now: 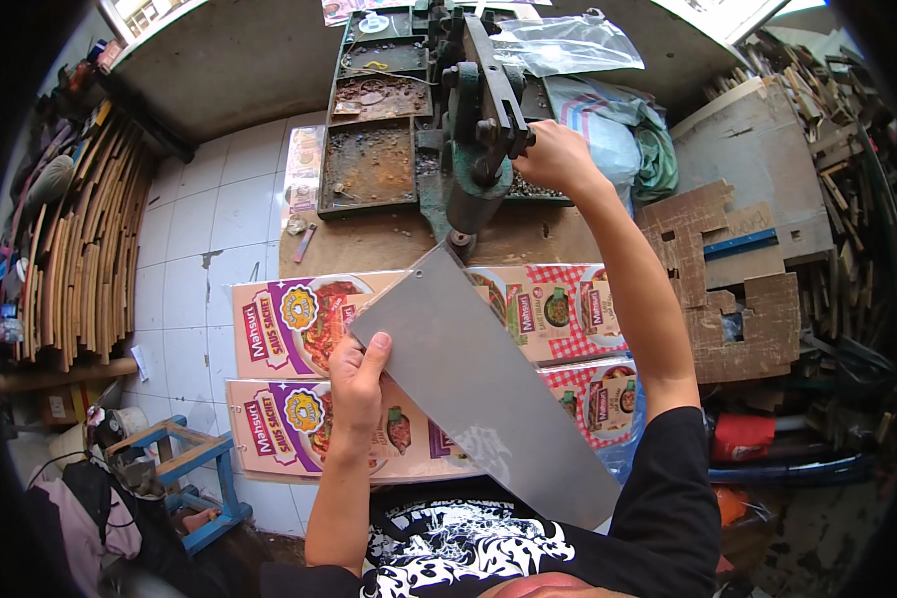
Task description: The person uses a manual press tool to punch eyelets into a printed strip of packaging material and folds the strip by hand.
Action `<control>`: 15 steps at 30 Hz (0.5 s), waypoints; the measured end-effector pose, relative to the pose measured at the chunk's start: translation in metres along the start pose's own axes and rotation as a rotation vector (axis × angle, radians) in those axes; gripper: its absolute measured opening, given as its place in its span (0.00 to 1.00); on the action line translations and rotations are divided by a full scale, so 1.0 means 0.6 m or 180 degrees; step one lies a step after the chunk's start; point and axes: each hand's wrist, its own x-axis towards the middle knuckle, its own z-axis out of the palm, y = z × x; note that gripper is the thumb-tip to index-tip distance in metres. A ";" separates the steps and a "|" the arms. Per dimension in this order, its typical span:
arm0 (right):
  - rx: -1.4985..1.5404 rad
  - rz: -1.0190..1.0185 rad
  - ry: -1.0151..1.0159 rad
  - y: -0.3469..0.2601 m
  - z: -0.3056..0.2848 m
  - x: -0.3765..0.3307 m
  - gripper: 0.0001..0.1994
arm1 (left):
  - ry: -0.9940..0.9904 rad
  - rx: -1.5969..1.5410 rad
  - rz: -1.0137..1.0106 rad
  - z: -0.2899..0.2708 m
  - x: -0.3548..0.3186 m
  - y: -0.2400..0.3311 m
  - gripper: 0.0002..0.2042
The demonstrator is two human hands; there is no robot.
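My left hand [357, 384] pinches the left edge of a flat grey sheet [483, 369], thumb on top. The sheet lies slanted, its lower end close to my body. A small round hole shows near its upper left corner, and its top corner reaches the foot of a dark green hand press [476, 189]. Beside the press's linkage, my right hand [556, 157] is curled, above a tray section of small bits; its fingertips are partly hidden. Under the sheet lie printed food-picture panels [304, 424] in two rows.
Left of the press sits a compartmented metal tray [371, 164] with small parts. A lighter-like stick [306, 242] lies on the wooden table. Stacked boards [80, 239] stand at left, near a blue stool frame [209, 448]. Plastic bags [598, 120] and cut boards [738, 249] are at right.
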 end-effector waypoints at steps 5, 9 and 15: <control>-0.0432 0.0067 0.0031 -0.004 0.008 0.020 0.07 | -0.0016 -0.0018 0.0079 0.006 0.000 0.002 0.16; -0.0465 0.0188 -0.0056 -0.014 0.004 0.030 0.08 | -0.0042 -0.0061 0.0047 0.005 -0.001 0.007 0.16; -0.0269 0.0071 0.0107 -0.001 0.016 0.029 0.09 | -0.0075 -0.0143 0.0070 0.002 -0.002 0.003 0.16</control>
